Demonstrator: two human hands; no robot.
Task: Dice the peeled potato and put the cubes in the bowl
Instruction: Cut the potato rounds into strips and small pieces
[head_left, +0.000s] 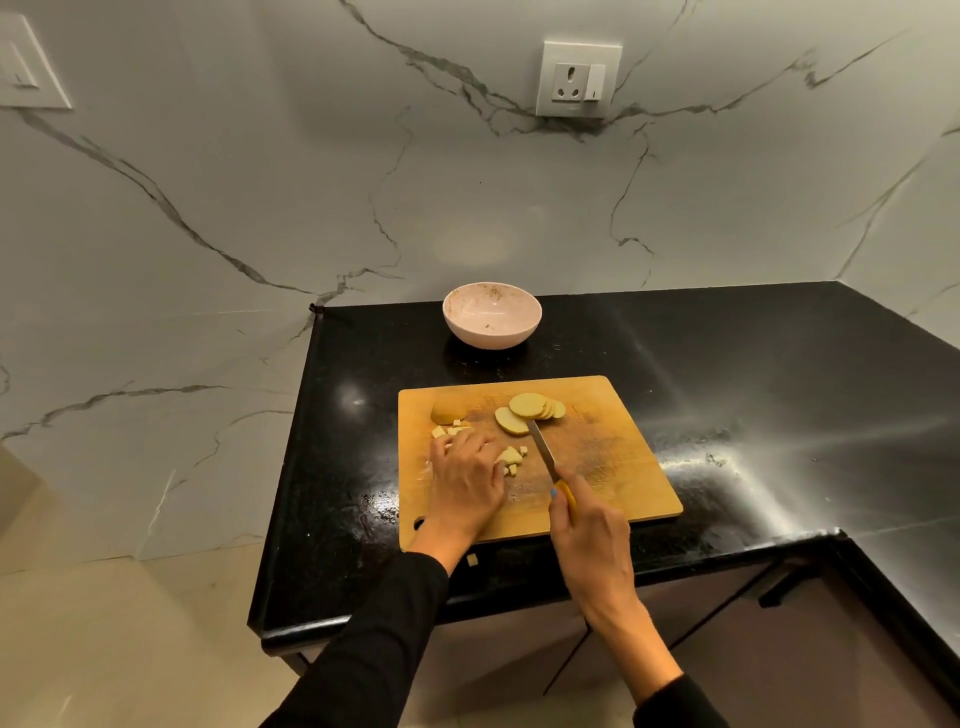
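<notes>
A wooden cutting board (613, 467) lies on the black counter. Several round potato slices (527, 410) lie fanned out at its far middle, and a rounded potato end piece (448, 413) sits at the far left. Small potato cubes (511, 458) are scattered beside my left hand (465, 480), which rests palm down on the board over some of them, fingers loosely bent. My right hand (589, 540) grips a yellow-handled knife (543, 449); the blade tip touches the nearest slice. A pale pink bowl (492, 314) stands behind the board with no potato in it.
One stray potato cube (471, 559) lies on the black counter (753, 395) just in front of the board. The counter's front edge runs close below my wrists. A marble wall with a power socket (577, 78) rises behind the bowl.
</notes>
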